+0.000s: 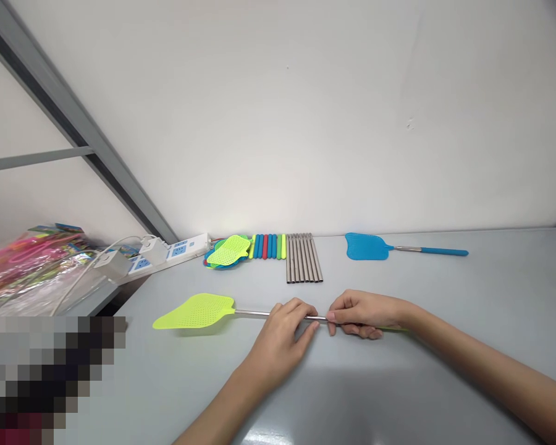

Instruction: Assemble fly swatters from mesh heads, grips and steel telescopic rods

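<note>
Fingers (300,306) of left hand (285,327) and right hand (361,312) grip the lime swatter's metal shaft (252,313).

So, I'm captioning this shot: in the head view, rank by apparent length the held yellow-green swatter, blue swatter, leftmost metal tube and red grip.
1. Yellow-green swatter, also nearest the camera
2. Blue swatter
3. Leftmost metal tube
4. Red grip

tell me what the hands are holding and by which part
A yellow-green perforated plastic swatter: the left hand holds its slim silver metal rod, and the right hand pinches it farther along.
</note>
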`<action>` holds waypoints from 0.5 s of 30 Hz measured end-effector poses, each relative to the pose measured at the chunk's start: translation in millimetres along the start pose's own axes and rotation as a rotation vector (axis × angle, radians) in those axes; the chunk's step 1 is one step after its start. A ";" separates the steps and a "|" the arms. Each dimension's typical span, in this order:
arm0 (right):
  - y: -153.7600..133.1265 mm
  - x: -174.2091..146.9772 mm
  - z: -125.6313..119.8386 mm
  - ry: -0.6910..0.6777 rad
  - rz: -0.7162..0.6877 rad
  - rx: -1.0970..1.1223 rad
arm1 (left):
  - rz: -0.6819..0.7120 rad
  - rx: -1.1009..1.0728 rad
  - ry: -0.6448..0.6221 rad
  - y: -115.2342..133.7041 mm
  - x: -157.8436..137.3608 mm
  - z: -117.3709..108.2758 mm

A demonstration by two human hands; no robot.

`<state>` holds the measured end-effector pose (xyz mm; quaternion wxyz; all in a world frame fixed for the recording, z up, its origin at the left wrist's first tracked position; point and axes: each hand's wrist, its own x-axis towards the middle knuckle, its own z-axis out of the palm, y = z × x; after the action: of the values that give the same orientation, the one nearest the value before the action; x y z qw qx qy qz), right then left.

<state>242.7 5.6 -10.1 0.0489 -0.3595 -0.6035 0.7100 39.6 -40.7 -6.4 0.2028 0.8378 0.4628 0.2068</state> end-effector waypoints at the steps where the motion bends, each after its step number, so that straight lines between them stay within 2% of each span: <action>1: -0.2 -0.4 0.1 0.000 -0.001 0.001 | 0.000 -0.001 -0.002 0.1 -0.2 -0.1; 15: 0.9 -0.3 0.0 -0.004 -0.010 0.003 | 0.013 -0.055 0.000 -3.0 1.6 -2.8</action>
<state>243.2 5.2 -10.9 0.0516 -0.3551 -0.6045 0.7112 36.8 -37.5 -5.4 0.2244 0.8349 0.4515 0.2206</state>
